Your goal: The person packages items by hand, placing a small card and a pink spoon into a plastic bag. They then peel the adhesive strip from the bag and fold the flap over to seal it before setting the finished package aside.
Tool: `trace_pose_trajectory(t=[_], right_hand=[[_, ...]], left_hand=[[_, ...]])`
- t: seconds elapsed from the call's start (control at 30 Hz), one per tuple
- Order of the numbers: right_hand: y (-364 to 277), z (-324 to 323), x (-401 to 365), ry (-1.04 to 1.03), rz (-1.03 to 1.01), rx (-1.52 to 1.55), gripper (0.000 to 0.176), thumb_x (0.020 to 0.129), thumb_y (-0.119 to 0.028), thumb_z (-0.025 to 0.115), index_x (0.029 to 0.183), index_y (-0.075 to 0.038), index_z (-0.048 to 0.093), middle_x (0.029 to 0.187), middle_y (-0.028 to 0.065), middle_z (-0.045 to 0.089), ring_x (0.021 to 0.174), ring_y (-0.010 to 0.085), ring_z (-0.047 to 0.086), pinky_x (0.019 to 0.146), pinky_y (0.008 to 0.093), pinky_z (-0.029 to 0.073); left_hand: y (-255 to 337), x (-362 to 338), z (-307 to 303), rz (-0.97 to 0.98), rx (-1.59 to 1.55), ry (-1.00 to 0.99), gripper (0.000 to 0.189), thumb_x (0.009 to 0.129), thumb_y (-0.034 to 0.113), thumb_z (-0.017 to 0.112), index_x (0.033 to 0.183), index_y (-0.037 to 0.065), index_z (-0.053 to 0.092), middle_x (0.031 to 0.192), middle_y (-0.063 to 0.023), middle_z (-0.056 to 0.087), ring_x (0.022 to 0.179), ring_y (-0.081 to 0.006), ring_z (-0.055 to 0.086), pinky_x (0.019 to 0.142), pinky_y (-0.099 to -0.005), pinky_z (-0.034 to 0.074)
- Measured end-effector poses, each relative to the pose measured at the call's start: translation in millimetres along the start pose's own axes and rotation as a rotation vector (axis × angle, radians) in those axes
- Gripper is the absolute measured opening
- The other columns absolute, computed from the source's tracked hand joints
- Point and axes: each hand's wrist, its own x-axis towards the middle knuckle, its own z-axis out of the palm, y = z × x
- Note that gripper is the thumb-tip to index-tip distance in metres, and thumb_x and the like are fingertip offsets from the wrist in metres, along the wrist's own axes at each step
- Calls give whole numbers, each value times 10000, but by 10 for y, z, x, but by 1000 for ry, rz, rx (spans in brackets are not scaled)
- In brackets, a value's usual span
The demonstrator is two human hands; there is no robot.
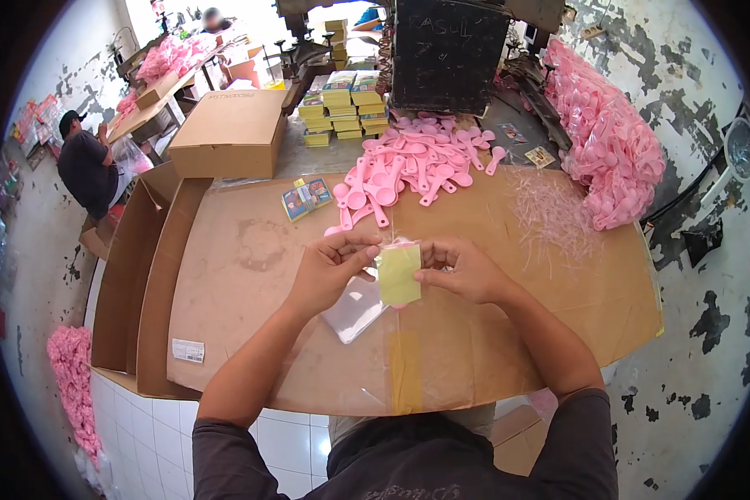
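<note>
A small clear plastic bag with a yellow card (401,277) in or against it is held up in front of me. My left hand (339,271) pinches its upper left side, fingertips together. On the other side, my right hand (460,271) grips the card's right edge between thumb and fingers. A bit of pink shows at the card's top and bottom; what it belongs to is mostly hidden. Beneath my hands lies a stack of clear plastic bags (354,315). Just beyond is a heap of pink plastic scoops (421,162).
A banded bundle of printed cards (307,198) lies left of the scoops, with card stacks (342,100) behind. A closed cardboard box (225,125) stands back left. Plastic strands (558,218) and bagged pink scoops (608,137) are at right. Another person (92,162) sits far left.
</note>
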Motion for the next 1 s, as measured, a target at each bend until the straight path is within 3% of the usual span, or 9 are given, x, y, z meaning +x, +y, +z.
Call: trace_pose_trajectory(t=[0.2,0.27,0.33,0.43,0.53,0.6,0.7,0.83,1.0], right_hand=[[-223,48,7,69,38,185,323,977,-61,678,1288,15,633,1037,39,706,914,97,653,829,272,539],[-240,28,11,76,-20,200,310,985,-79,674,1279,12,642,1043,40,713,924,95,654,828,270,537],[-280,-33,15,179,-56,-31,311,981,-109,683,1271,-2,654,1052,51,722,929,110,663,820,281,535],[-230,-198,-41,250,-53,-343,320,967,-149,698,1256,-17,667,1065,71,732,925,139,674,810,302,530],[-108,-371,-125,269,-34,-476,339,933,-158,720,1241,-22,677,1063,89,728,924,172,681,800,318,527],[-53,-426,-183,285,-11,-529,351,911,-156,730,1232,-23,682,1076,100,713,962,202,673,822,329,522],[-24,-471,-227,307,-51,-730,363,882,-162,740,1216,-28,689,1129,119,671,1076,258,631,905,359,500],[85,-486,-326,253,-157,-962,386,847,-194,760,1191,-33,694,1192,140,621,1191,319,555,1019,415,442],[151,-464,-345,239,-119,-912,418,830,-213,765,1201,-37,688,1190,134,611,1185,321,549,1038,435,423]], left_hand=[[189,-83,59,-3,19,-137,421,985,158,707,1346,-2,561,1133,-69,710,952,-115,692,761,-257,585],[244,-88,-39,-103,116,-203,350,975,140,705,1287,7,618,1072,-80,724,910,-117,705,722,-282,605],[342,-87,-205,-174,123,-184,306,972,139,706,1243,10,648,1058,-84,726,894,-113,706,705,-282,603],[490,-109,-612,92,-30,268,294,979,198,712,1196,6,664,1029,-59,731,864,-122,708,696,-302,607],[668,-64,-1164,608,-331,739,338,1021,253,659,1272,27,637,1132,-72,722,996,-152,704,808,-269,584],[841,-85,-1055,630,-467,871,364,1035,269,634,1284,4,627,1117,-66,725,1026,-172,703,792,-285,572],[502,-18,-1048,408,-335,662,413,1052,295,595,1345,4,600,1214,-73,701,1085,-161,674,836,-282,536],[32,59,-540,103,662,318,399,926,274,746,1249,44,694,1074,-47,679,884,-162,657,756,-324,528],[-257,-37,-39,251,1065,91,417,832,305,833,1145,49,727,943,-66,619,803,-167,604,744,-318,518]])
